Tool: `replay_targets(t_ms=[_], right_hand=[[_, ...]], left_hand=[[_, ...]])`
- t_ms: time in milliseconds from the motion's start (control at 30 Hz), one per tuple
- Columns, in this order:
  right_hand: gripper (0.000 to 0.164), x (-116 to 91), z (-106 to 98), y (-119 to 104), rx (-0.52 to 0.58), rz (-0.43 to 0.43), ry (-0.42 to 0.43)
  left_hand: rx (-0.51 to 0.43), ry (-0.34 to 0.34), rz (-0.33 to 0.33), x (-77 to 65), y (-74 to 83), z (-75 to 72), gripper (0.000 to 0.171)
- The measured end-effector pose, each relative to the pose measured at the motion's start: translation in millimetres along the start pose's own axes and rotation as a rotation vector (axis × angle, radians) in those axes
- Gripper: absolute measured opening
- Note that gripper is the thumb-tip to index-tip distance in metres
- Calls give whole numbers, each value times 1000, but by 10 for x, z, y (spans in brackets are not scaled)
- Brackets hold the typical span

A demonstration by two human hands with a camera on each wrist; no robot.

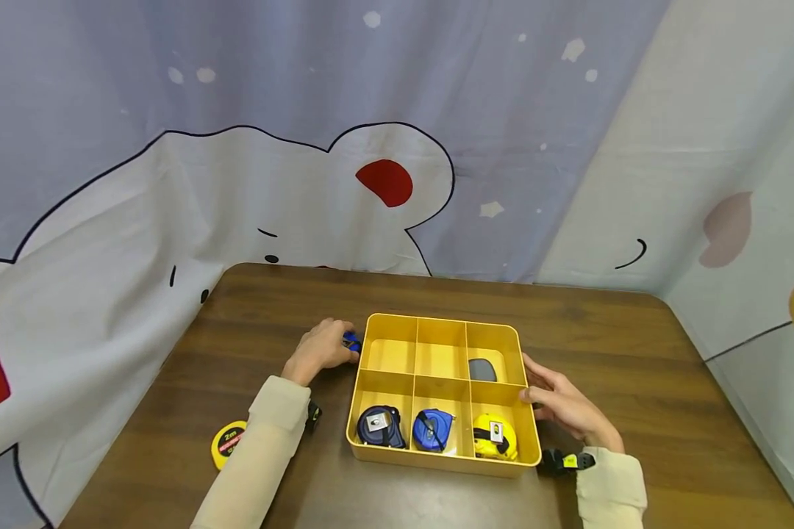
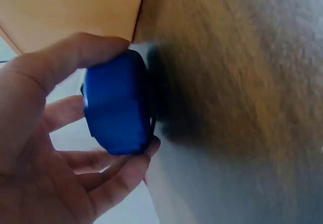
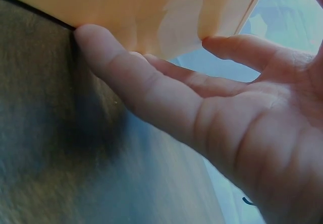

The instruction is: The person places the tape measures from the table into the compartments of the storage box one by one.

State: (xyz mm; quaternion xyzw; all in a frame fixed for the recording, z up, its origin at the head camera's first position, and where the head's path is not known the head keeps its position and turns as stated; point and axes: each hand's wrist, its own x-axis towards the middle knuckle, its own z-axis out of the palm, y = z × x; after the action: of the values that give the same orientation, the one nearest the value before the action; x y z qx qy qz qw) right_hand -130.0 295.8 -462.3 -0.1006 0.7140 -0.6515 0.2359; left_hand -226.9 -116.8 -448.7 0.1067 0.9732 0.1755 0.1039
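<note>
My left hand (image 1: 322, 345) is just off the left side of a yellow divided box (image 1: 437, 467). Between its thumb and fingers it grips a blue tape measure (image 2: 115, 105), low over the table. My right hand (image 1: 564, 400) touches the box's right wall with extended fingertips (image 3: 96, 40). In the box's near row sit a dark navy tape measure (image 1: 380, 426), another blue tape measure (image 1: 432, 430) and a yellow tape measure (image 1: 503, 437). A flat grey piece (image 1: 482, 369) shows in the far right compartment, partly hidden by the divider.
A yellow 2m tape measure (image 1: 228, 443) lies on the brown wooden table (image 1: 635, 353), partly behind the left sleeve. A printed curtain (image 1: 304, 198) hangs behind the table's far edge. Each wrist wears a dark strap.
</note>
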Motion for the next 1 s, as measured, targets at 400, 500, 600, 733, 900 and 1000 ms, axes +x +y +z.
replay_targets(t_ms=[400,500,600,733,900,1000], right_hand=[[79,12,-6,-47,-3,18,8],[79,3,3,-41,-6,19,6],[79,-4,17,-47,-6,20,12],[79,0,40,-66,-4,21,13],[80,13,63,-67,6,26,9],[80,17,69,-58,5,24,12]], left_hand=[[47,108,16,-115,98,-138,59],[58,131,7,-159,146,-204,58],[74,174,7,-209,201,-280,57],[76,245,1,-287,292,-385,57],[45,277,11,-361,434,-486,54],[33,269,32,-381,516,-520,54]])
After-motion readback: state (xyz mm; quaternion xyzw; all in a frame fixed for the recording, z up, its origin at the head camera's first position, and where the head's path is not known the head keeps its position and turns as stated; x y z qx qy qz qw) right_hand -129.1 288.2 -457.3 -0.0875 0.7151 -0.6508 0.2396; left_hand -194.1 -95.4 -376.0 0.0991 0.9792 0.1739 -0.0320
